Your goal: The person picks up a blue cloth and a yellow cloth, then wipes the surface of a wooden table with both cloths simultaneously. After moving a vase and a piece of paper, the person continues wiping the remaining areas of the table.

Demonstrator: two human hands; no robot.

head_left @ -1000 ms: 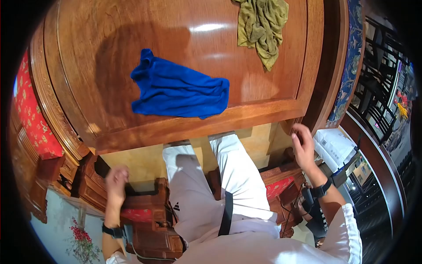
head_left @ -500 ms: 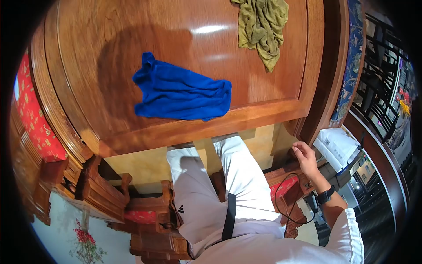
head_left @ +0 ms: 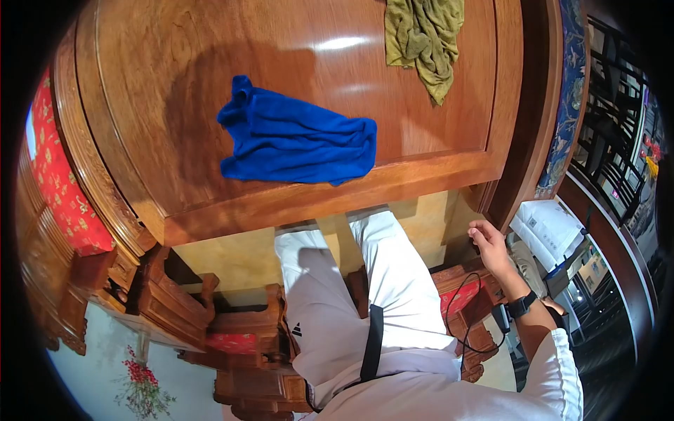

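My right hand (head_left: pixel 490 245) hangs at the right, beyond the near edge of the wooden table (head_left: pixel 295 63). Its fingers are loosely bent, a little apart from the thumb, with nothing seen between them. A dark watch (head_left: pixel 521 304) is on that wrist. On the table, near its front edge, lies a crumpled blue cloth (head_left: pixel 298 137), apart from my hand. Farther back to the right is a rumpled olive-green cloth (head_left: pixel 428 42). My left hand does not show.
Right of my hand is a white package (head_left: pixel 546 228). A black cable (head_left: pixel 458 309) loops beside my leg. Carved wooden chairs with red cushions (head_left: pixel 67 182) stand at the left and below the table. Red flowers (head_left: pixel 142 375) show at the lower left.
The whole view has shifted slightly, so the table and both cloths appear a little farther right and higher. My right hand keeps nearly the same pose.
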